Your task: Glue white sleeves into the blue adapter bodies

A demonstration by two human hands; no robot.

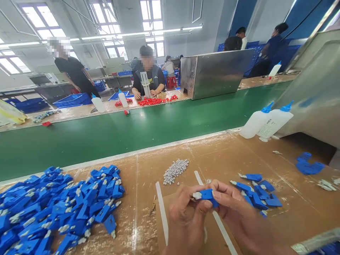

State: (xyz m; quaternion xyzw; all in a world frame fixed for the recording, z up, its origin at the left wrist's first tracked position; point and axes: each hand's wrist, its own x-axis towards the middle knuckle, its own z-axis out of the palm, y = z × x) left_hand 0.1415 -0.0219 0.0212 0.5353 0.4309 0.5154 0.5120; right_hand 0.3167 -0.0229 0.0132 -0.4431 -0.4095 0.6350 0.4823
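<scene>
Between my two hands is a small blue plastic part point(207, 194) with a whitish-grey piece sticking out of its left end. The fingers of my left hand point(186, 216) close round its left side, thumb underneath. My right hand point(236, 207) pinches its right end. Beyond my fingers lies a small heap of grey pellet-like pieces point(175, 171). To the right of my hands is a loose group of similar blue parts with grey ends point(261, 193). A far larger pile of them point(61, 209) spreads over the table at the left.
White bottles with blue caps point(276, 122) stand at the right beside a metal housing point(316, 78). Past the brown table runs a green conveyor belt point(159, 131). Across it, a person point(148, 76) sits behind red parts point(156, 100). Blue curved pieces point(309, 164) lie at right.
</scene>
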